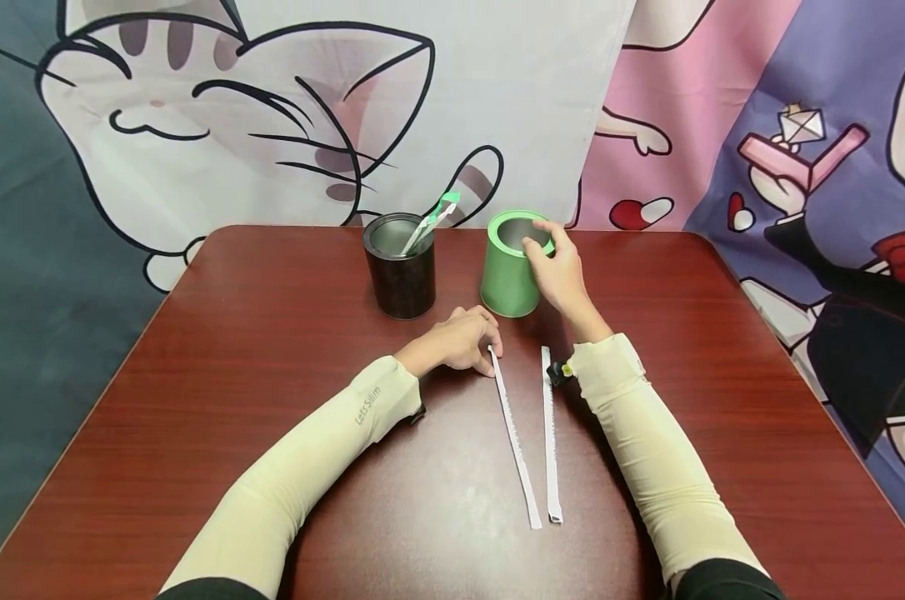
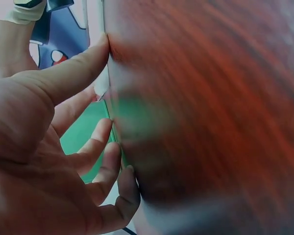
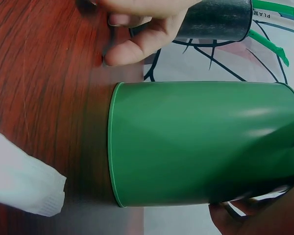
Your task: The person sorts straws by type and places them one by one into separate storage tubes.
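Two long, thin white paper-wrapped sticks, which look like wrapped straws, lie on the table. At the far end of the left wrapped straw (image 1: 512, 433) is my left hand (image 1: 460, 340). In the left wrist view its thumb and forefinger (image 2: 81, 73) stand apart beside that end, fingertips against the tabletop. My right hand (image 1: 561, 271) grips the right side of a green canister (image 1: 503, 283) near its rim; the canister stands upright. Below the right wrist lies the right wrapped straw (image 1: 550, 442), its crimped end close up in the right wrist view.
A black canister (image 1: 400, 287) stands left of the green one, holding green and white wrapped sticks (image 1: 433, 221). Brown wooden tabletop (image 1: 220, 400) spreads around both arms. Behind its far edge hangs a printed cartoon cloth (image 1: 527, 100).
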Available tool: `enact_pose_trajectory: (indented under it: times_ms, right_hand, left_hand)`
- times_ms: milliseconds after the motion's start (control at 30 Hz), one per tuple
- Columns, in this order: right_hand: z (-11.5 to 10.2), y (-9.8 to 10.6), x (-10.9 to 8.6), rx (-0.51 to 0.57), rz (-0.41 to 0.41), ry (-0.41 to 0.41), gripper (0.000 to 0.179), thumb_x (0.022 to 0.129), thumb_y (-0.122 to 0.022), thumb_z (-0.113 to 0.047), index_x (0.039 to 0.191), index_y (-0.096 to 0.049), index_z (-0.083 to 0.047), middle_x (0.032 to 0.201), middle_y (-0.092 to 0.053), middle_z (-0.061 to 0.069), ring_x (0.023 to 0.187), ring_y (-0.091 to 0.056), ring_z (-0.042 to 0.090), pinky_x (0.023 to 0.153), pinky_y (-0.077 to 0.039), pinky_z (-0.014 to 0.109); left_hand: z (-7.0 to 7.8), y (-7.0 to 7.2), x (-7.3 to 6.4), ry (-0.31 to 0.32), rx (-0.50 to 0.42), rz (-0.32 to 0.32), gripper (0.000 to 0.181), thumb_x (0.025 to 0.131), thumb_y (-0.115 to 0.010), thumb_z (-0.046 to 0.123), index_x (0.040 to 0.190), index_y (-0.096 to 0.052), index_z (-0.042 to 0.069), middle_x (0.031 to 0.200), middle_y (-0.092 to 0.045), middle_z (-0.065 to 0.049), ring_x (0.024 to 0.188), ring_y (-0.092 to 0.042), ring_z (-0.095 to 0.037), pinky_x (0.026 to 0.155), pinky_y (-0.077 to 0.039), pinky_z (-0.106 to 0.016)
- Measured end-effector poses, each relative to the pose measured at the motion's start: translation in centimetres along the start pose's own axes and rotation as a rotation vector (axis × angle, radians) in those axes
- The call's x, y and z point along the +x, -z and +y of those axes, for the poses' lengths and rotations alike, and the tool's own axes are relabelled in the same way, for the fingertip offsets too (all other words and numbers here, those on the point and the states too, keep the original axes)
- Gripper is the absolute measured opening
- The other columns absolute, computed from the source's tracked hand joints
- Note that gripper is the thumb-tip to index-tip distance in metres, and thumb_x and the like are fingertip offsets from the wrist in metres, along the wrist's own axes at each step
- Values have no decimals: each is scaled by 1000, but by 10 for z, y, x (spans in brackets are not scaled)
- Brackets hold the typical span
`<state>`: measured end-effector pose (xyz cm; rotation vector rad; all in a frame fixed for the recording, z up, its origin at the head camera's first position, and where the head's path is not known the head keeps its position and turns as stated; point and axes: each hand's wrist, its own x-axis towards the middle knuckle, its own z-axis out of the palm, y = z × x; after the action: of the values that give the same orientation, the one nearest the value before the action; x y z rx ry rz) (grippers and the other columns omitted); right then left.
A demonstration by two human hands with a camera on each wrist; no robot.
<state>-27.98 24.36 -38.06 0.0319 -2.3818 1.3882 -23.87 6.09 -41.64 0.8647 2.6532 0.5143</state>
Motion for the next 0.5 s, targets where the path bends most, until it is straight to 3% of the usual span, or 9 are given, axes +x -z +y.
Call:
enact_pose_trajectory:
  times_ms: [200, 500]
  right_hand:
    - [2, 0, -1, 4, 4, 5, 43, 86, -56, -42, 125, -54, -23, 127, -53, 4, 101, -48, 14, 88, -38, 34]
    - [1, 0, -3, 4, 0, 6, 44, 87, -55, -42, 126, -54, -22, 128, -52, 4, 102, -48, 15, 87, -39, 35]
  left_hand:
    - [-1, -1, -1, -22, 22, -5, 15, 66, -81, 39, 69, -67, 33, 123, -46, 14, 109, -35, -19, 79, -38, -47]
    - [-8, 3, -9, -94, 63, -10, 11, 72, -76, 38, 68, -66, 34, 121, -48, 14, 109, -38, -18, 81, -36, -46]
